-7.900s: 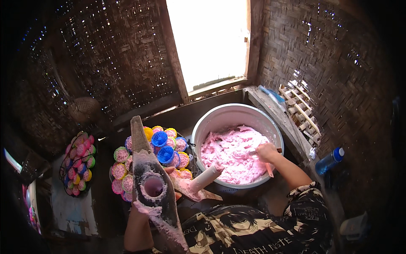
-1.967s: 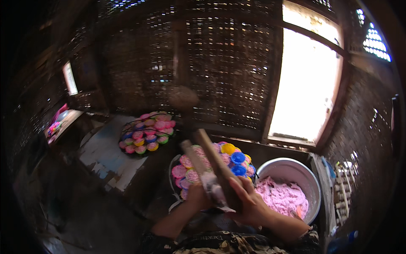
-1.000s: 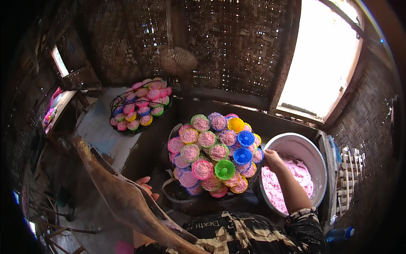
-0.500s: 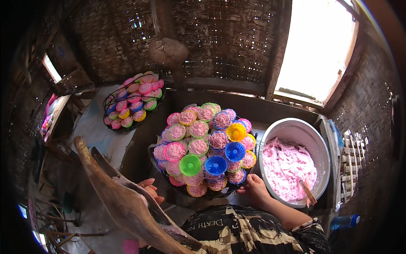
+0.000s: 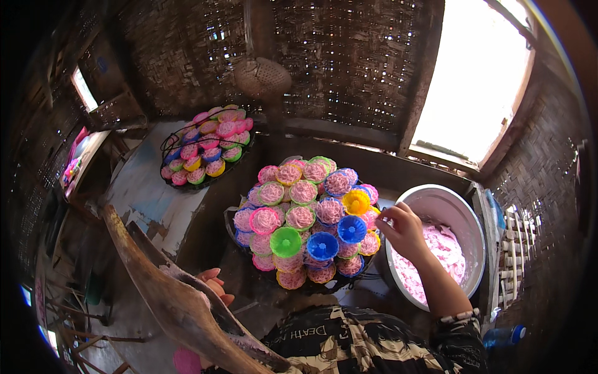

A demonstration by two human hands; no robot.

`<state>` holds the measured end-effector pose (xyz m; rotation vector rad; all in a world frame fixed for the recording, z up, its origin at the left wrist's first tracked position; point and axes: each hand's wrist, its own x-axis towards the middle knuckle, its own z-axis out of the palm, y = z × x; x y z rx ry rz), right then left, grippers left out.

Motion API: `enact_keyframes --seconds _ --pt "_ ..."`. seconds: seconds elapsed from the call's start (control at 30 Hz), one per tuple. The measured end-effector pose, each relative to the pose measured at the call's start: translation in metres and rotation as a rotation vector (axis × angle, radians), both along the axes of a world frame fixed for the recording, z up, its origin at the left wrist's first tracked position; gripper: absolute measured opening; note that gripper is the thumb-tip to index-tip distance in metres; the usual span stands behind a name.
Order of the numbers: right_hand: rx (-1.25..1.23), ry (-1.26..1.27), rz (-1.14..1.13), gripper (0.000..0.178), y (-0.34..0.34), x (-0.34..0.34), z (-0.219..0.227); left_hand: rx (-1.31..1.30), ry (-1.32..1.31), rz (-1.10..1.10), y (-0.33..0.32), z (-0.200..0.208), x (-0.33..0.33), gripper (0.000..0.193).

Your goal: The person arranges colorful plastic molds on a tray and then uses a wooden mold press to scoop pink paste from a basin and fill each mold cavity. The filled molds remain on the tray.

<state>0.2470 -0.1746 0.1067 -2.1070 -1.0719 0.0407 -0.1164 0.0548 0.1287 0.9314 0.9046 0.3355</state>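
A rounded pile of small frilled plastic cups (image 5: 301,217), many filled with pink noodle-like strands, stands in front of me on a dark tray. A green cup (image 5: 286,242), two blue cups and a yellow cup (image 5: 356,202) on top hold no strands. My right hand (image 5: 403,229) is at the pile's right edge, over the bucket's rim, fingers pinched; what they hold, if anything, is hidden. My left hand (image 5: 217,288) is partly hidden behind a long curved wooden beam (image 5: 177,296); its visible fingers are apart, with nothing seen in them.
At right stands a grey bucket (image 5: 478,246) of pink dough (image 5: 441,252). Another pile of filled cups (image 5: 208,144) sits back left under thin black cords. A blue-capped bottle (image 5: 504,336) lies low right. Woven walls (image 5: 336,68) and a bright window (image 5: 473,81) enclose the space.
My right hand has risen from the pile's lower right edge to beside the yellow cup and the bucket. The left hand stays behind the beam. The whole view has shifted slightly.
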Motion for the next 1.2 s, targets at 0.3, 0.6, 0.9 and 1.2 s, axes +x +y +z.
enact_keyframes --seconds 0.3,0.6,0.9,1.2 --pt "-0.336 -0.157 0.162 0.022 0.072 0.022 0.010 -0.425 -0.048 0.085 0.034 -0.014 -0.008 0.025" --pt "-0.429 -0.183 0.207 0.023 0.083 0.027 0.007 -0.236 0.039 0.280 0.040 -0.051 -0.009 0.018" --pt "-0.365 -0.030 0.286 0.021 0.081 0.035 0.009 -0.319 -0.292 0.152 0.035 -0.064 -0.018 0.033" --pt "-0.162 -0.011 0.327 0.023 0.087 0.027 0.014 0.259 -0.284 0.203 -0.002 -0.055 0.001 0.039"
